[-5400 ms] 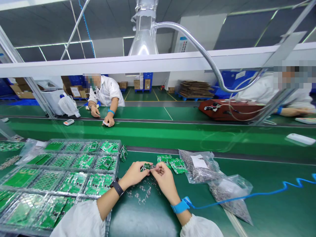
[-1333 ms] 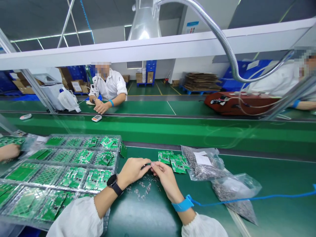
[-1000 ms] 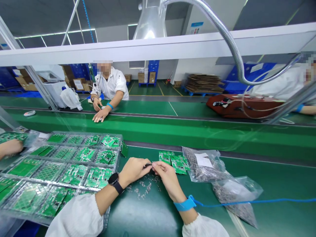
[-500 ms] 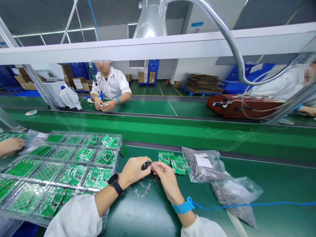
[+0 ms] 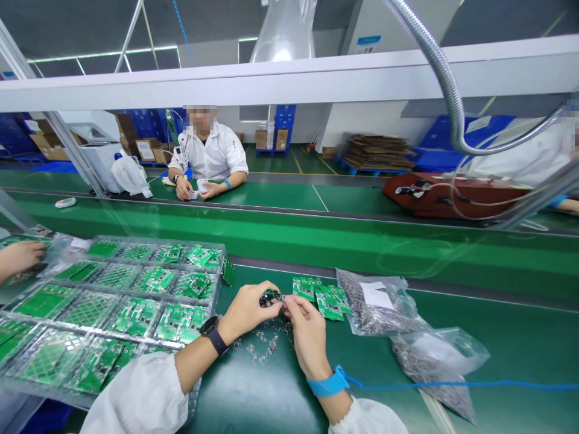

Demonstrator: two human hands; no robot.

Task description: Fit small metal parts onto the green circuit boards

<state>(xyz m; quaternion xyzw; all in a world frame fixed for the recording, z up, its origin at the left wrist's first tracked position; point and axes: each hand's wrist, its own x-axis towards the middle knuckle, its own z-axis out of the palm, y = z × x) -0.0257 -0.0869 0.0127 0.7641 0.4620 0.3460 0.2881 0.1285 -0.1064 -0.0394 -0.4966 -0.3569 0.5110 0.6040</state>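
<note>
My left hand (image 5: 246, 308) pinches a small green circuit board (image 5: 269, 296) just above the green bench. My right hand (image 5: 306, 325) meets it from the right, its fingertips closed on a tiny metal part at the board's edge. Several small metal clips (image 5: 265, 345) lie loose on the mat under both hands. A short pile of finished-looking green boards (image 5: 322, 295) sits just right of my hands. A clear tray (image 5: 212, 248) of green boards fills the left. A blue wrist strap (image 5: 326, 383) with a cord is on my right wrist.
Two clear bags of metal parts (image 5: 371, 304) (image 5: 434, 361) lie to the right. A conveyor belt (image 5: 316, 238) runs across behind the bench. A co-worker's hand (image 5: 18, 256) rests at the far left. Another person (image 5: 208, 160) sits opposite, handling a small white device.
My hands stayed together on the small board, which is now turned up and more visible. The camera view shifted slightly right. The person opposite drew both hands back and holds a white device.
</note>
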